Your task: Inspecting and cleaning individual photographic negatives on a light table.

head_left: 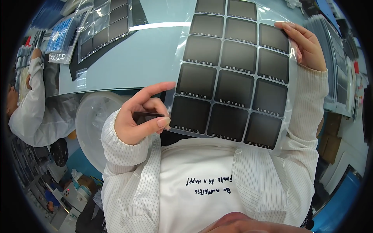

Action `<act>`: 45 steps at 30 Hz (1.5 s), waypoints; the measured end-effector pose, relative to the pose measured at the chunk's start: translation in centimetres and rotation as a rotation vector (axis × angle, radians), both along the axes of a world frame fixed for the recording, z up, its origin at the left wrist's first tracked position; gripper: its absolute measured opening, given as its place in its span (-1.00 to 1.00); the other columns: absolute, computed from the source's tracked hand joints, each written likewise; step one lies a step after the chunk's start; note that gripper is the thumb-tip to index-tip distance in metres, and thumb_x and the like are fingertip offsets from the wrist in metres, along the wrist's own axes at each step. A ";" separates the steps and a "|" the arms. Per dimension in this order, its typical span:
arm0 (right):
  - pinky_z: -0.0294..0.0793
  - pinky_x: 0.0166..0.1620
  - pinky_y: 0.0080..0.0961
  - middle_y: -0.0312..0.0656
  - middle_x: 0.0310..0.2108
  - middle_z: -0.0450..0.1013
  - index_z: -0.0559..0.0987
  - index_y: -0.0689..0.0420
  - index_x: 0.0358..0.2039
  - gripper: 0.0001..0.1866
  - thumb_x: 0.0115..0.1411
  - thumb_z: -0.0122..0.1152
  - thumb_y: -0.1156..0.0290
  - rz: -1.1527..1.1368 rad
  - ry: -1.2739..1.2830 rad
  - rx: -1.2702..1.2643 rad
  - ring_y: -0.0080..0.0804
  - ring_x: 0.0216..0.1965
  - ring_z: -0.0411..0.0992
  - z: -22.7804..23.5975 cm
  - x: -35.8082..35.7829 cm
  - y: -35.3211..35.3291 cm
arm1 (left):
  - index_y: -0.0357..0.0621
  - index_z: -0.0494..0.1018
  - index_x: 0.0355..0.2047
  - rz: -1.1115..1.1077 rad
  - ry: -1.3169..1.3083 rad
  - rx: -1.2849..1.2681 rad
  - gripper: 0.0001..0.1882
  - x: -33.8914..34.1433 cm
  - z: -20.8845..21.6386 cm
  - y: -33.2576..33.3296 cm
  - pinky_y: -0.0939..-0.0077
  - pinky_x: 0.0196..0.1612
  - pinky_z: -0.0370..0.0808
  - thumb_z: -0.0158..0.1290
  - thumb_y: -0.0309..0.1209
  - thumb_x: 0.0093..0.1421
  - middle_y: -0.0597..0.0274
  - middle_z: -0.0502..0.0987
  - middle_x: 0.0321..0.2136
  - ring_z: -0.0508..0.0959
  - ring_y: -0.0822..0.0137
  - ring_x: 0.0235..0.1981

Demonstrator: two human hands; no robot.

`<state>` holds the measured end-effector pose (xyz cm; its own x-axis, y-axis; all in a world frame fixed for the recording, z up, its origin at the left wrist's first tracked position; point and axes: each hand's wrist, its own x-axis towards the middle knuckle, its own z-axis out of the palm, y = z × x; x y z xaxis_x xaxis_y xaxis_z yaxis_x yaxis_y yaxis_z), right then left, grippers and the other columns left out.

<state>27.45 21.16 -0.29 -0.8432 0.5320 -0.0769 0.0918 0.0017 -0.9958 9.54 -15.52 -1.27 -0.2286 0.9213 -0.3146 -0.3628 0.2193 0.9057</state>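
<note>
A clear plastic sheet [292, 93] with rows of dark, rounded rectangular panels [234, 88] is held up tilted in front of my chest. My right hand [307, 44] pinches its upper right edge, thumb on the front and the other fingers partly hidden behind. At the lower left edge, my left hand [142, 112] has its thumb and curled fingers closed around a small dark flat piece [144, 117]. The left index finger stretches out to the sheet's edge. Whether the left thumb also grips the sheet, I cannot tell.
On the pale blue table [151, 50], another panelled sheet [105, 29] lies over a black sheet [75, 72], beside a blue packet [62, 35]. A translucent round tub [91, 124] stands below the table edge. A co-worker [37, 112] is at the left; stacked sheets [326, 42] are at the right.
</note>
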 end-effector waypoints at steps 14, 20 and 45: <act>0.18 -0.67 -0.97 -0.30 -0.64 0.48 0.56 0.25 -0.14 -0.75 0.26 0.02 0.41 0.126 0.025 -0.127 -0.74 -0.82 0.27 0.2 0.3 0.4 | -0.32 0.07 0.21 -0.074 0.046 -0.002 -0.29 -0.3 -0.2 -0.3 0.65 -0.34 0.46 0.09 -0.59 0.06 0.25 0.53 -0.50 0.52 0.49 -0.48; 0.20 -0.70 -0.95 -0.23 -0.47 0.54 0.56 0.25 -0.15 -0.76 0.24 0.05 0.42 0.090 0.015 -0.062 -0.76 -0.79 0.31 0.5 0.2 -0.2 | -0.32 0.08 0.21 -0.099 0.094 0.009 -0.29 -0.5 -0.6 -0.4 0.64 -0.30 0.47 0.09 -0.61 0.05 0.24 0.54 -0.51 0.54 0.48 -0.47; 0.10 -0.74 -0.94 -0.20 -0.27 0.54 0.55 0.28 -0.15 -0.76 0.22 0.07 0.43 0.028 0.004 0.061 -0.82 -0.79 0.24 -0.2 -1.1 -0.8 | -0.31 0.08 0.21 -0.070 0.111 -0.032 -0.30 -1.2 -2.1 -0.8 0.63 -0.36 0.47 0.08 -0.60 0.05 0.24 0.53 -0.52 0.51 0.48 -0.51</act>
